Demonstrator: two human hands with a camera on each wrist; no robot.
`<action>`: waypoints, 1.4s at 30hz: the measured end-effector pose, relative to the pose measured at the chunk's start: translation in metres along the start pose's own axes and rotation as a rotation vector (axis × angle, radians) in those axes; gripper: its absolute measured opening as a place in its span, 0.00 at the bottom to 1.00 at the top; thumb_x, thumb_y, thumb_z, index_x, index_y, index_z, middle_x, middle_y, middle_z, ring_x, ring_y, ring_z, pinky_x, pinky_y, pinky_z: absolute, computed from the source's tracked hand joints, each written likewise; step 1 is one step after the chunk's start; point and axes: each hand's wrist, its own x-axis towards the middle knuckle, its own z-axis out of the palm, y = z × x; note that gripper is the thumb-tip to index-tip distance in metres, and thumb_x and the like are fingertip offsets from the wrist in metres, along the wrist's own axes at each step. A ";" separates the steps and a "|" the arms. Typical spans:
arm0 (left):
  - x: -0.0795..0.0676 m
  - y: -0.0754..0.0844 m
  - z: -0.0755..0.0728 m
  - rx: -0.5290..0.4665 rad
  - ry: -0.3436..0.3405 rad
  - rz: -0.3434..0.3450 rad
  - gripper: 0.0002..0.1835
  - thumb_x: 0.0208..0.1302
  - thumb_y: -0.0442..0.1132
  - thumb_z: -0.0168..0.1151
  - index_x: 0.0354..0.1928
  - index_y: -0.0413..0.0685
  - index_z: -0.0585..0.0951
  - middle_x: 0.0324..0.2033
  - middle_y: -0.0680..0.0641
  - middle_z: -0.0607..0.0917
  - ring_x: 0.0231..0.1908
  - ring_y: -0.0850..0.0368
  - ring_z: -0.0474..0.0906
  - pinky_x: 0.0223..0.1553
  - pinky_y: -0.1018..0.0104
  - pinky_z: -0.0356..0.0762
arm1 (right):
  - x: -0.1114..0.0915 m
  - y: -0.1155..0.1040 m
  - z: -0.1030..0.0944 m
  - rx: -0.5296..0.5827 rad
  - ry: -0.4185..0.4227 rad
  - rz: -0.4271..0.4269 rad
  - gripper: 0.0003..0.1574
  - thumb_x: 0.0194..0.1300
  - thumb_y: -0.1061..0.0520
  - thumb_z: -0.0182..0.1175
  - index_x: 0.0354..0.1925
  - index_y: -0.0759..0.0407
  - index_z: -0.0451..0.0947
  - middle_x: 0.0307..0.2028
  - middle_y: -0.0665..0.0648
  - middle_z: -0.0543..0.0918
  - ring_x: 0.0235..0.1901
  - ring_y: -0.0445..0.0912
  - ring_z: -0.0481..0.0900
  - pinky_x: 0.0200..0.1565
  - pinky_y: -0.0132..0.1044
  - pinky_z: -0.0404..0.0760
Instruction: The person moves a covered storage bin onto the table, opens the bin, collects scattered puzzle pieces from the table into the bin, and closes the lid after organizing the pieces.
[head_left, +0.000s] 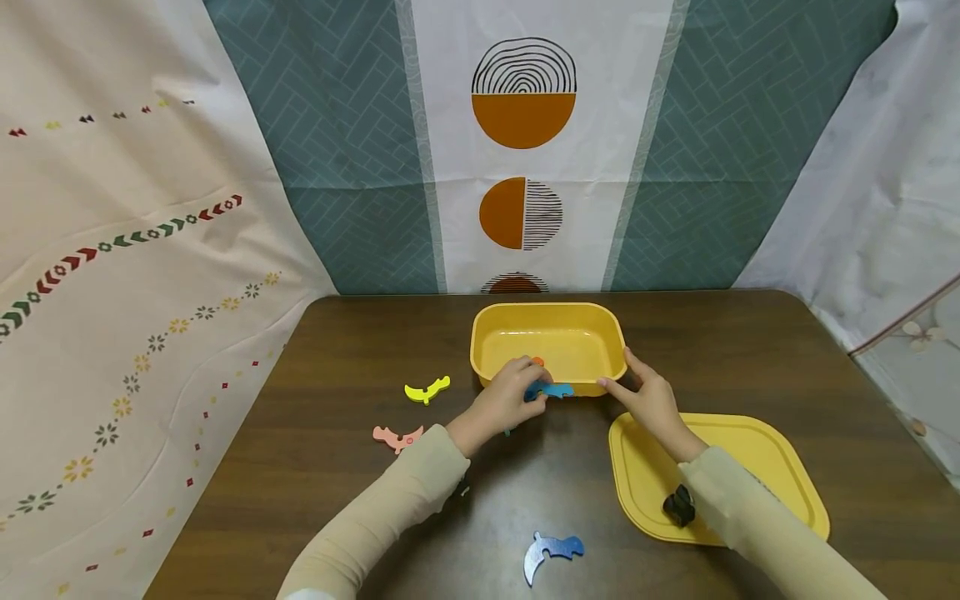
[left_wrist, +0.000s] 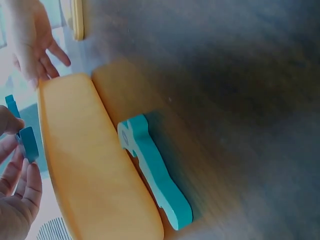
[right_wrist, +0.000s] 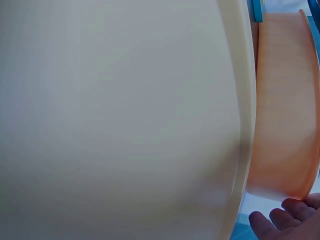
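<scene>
One blue cutout (head_left: 558, 390): is being pinched by the left hand (head_left: 512, 390) at six o'clock of the yellow tub (head_left: 547, 318).
Right hand (head_left: 652, 404): is gripping the tub's four-o'clock corner.
Near rim (head_left: 587, 386): may be snagging the cutout, if carried low.

The left hand (left_wrist: 16, 187) pinched a blue piece (left_wrist: 29, 144) near the yellow tub's (left_wrist: 95, 160) rim; the right hand (left_wrist: 34, 42) held its corner. A teal piece (left_wrist: 159, 175) lay alongside.
</scene>
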 end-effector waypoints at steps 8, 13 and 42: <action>0.008 -0.005 0.002 -0.046 0.060 -0.075 0.10 0.57 0.33 0.64 0.42 0.41 0.81 0.40 0.46 0.80 0.40 0.54 0.75 0.46 0.66 0.76 | 0.000 0.002 0.000 -0.004 -0.005 0.015 0.51 0.62 0.41 0.61 0.71 0.65 0.52 0.69 0.67 0.58 0.61 0.65 0.67 0.55 0.56 0.73; 0.014 -0.005 0.003 -0.089 0.061 -0.126 0.10 0.58 0.35 0.64 0.42 0.42 0.81 0.40 0.46 0.81 0.39 0.54 0.76 0.45 0.68 0.77 | 0.001 0.004 0.000 -0.003 -0.013 0.029 0.51 0.62 0.41 0.61 0.71 0.64 0.51 0.70 0.66 0.57 0.63 0.64 0.66 0.56 0.56 0.71; 0.047 -0.006 0.008 -0.123 0.106 -0.241 0.11 0.60 0.38 0.65 0.43 0.43 0.83 0.40 0.46 0.80 0.37 0.55 0.78 0.42 0.70 0.78 | 0.001 0.001 0.001 0.011 -0.007 0.038 0.52 0.62 0.39 0.60 0.71 0.65 0.52 0.70 0.65 0.57 0.65 0.63 0.63 0.58 0.55 0.70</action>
